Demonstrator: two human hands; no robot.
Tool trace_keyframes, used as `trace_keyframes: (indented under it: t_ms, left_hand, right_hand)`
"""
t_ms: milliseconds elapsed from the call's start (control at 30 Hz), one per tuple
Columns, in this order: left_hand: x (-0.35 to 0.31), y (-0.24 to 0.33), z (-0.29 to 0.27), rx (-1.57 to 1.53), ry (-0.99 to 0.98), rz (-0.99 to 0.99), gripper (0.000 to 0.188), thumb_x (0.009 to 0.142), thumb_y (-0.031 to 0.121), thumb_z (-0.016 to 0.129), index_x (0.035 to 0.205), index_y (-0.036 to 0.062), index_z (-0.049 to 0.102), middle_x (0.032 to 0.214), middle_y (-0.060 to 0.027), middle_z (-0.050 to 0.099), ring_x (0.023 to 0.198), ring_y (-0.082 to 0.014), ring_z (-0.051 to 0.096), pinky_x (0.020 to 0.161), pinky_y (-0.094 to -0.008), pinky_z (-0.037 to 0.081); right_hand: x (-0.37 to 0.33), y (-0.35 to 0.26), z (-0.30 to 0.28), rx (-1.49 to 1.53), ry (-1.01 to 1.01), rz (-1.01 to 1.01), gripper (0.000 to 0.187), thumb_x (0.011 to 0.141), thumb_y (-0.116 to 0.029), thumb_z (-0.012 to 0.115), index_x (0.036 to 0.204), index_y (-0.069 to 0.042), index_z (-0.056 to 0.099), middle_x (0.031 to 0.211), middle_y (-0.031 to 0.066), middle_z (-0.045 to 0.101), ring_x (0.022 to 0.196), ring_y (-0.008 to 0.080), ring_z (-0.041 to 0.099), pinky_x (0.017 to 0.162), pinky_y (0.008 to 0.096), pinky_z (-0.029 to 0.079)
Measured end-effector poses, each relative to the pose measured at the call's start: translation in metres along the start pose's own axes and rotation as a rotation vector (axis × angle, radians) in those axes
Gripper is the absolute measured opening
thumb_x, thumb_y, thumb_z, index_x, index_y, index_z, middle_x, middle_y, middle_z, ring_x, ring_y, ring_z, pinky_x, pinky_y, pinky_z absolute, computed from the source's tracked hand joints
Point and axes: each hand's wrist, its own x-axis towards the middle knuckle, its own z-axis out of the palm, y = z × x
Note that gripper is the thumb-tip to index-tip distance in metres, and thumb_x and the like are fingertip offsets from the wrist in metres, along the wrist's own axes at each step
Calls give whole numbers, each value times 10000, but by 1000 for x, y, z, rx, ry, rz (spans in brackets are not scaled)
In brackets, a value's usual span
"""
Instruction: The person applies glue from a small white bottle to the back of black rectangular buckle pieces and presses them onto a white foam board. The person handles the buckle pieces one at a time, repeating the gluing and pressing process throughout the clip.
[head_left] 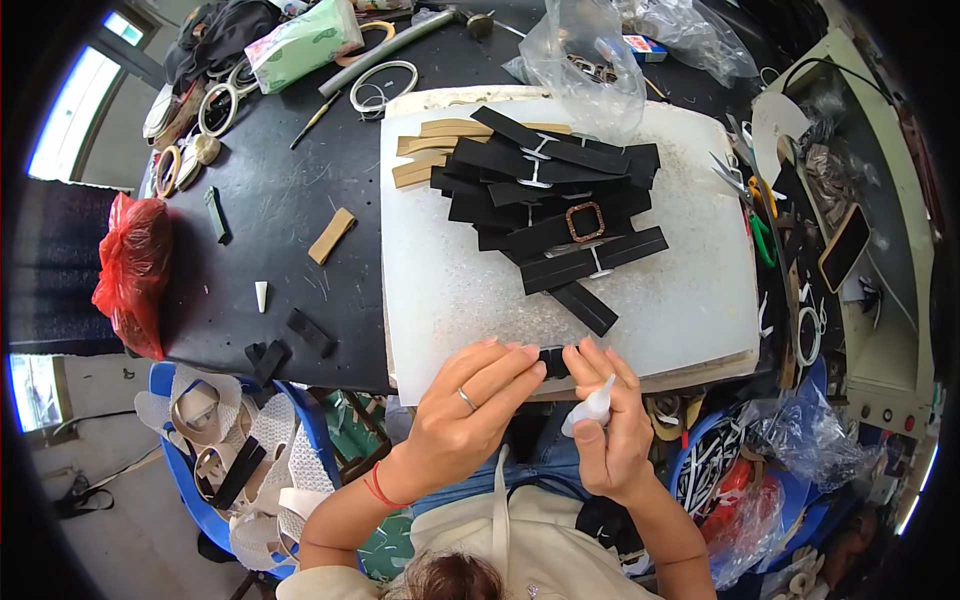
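Note:
At the near edge of the white board [450, 300], a short black strap piece [556, 362] lies between my two hands. My left hand [478, 395], wearing a ring and a red cord, has its fingers pressed together on the strap's left end. In my right hand [618, 430] is a small white squeeze bottle [592, 408] with a pointed nozzle, held by thumb and palm; its fingertips reach the strap's right end. Beyond them lies a pile of black straps [560, 190], some with silver-coloured links, one with a square ornate buckle [585, 222]. Tan straps [420, 172] stick out at its left.
Left on the dark table are a tan strap piece [332, 236], a white cap [262, 296] and a red plastic bag [135, 270]. Scissors [735, 180] and a phone [845, 247] lie at right. A blue container [170, 440] of straps stands lower left; a hammer [395, 50] is behind.

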Motion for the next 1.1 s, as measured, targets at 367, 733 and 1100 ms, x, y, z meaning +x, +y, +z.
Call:
trace_keyframes:
  t_ms: [367, 733, 1100]
  left_hand:
    - [8, 8, -12, 410, -209, 135, 280, 783, 98, 642, 1051, 72, 720, 1264, -54, 612, 1110, -264, 563, 1004, -429, 468]
    - [-10, 11, -6, 472, -182, 111, 302, 885, 233, 611, 1132, 80, 695, 1345, -39, 571, 1293, -228, 487, 1038, -429, 421]
    - [-10, 16, -3, 438, -219, 45, 562, 802, 285, 704, 1285, 16, 602, 1362, -110, 535, 1322, -268, 452, 1080, -447, 388]
  right_hand:
    - [23, -10, -11, -408, -156, -205, 269, 961, -255, 571, 1034, 2, 541, 1130, 213, 682, 1195, 299, 607, 1020, 438, 372]
    - [41, 10, -27, -392, -280, -511, 309, 858, -289, 696, 862, 3, 596, 1030, 215, 701, 1040, 242, 674, 989, 384, 451]
    - [33, 18, -27, -115, -157, -233, 385, 904, -250, 654, 1167, 26, 605, 1280, 240, 588, 1172, 342, 561, 974, 435, 387]
